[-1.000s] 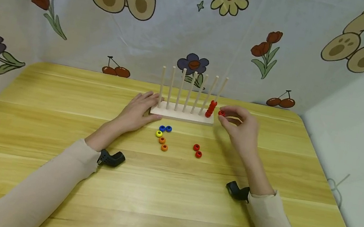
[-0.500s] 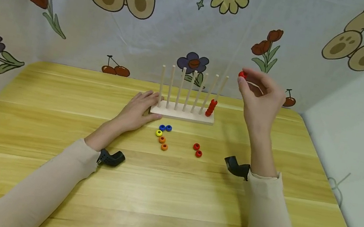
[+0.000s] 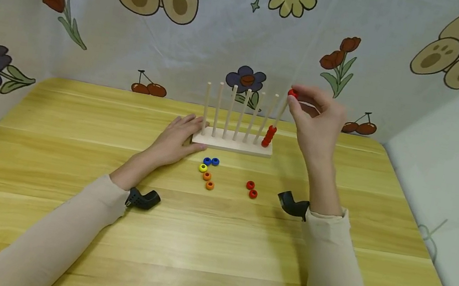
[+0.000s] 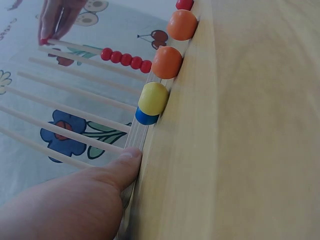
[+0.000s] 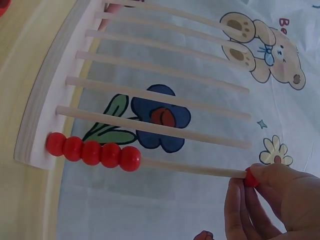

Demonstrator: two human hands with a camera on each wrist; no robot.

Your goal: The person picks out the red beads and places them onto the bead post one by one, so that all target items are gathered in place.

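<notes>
A pale wooden peg rack [image 3: 233,146] with several upright rods stands at the far side of the table. Stacked at the foot of its rightmost rod are several red beads [image 5: 91,152]. My right hand [image 3: 317,122] pinches one more red bead [image 5: 251,177] between thumb and fingers, at the top end of that same rod. Whether the rod's tip has entered the bead is hard to tell. My left hand [image 3: 172,142] rests on the left end of the rack's base, fingers behind it and thumb [image 4: 125,165] along the front.
In front of the rack lie two blue beads [image 3: 211,161], a yellow bead [image 3: 203,168] and two orange beads [image 3: 207,176]. Two loose red beads [image 3: 250,185] lie further right. A printed cloth [image 3: 209,48] hangs behind the wooden table [image 3: 201,259].
My right hand has risen from beside the rack with the red bead, then come left to the top of the rightmost rod. The left hand has stayed on the base.
</notes>
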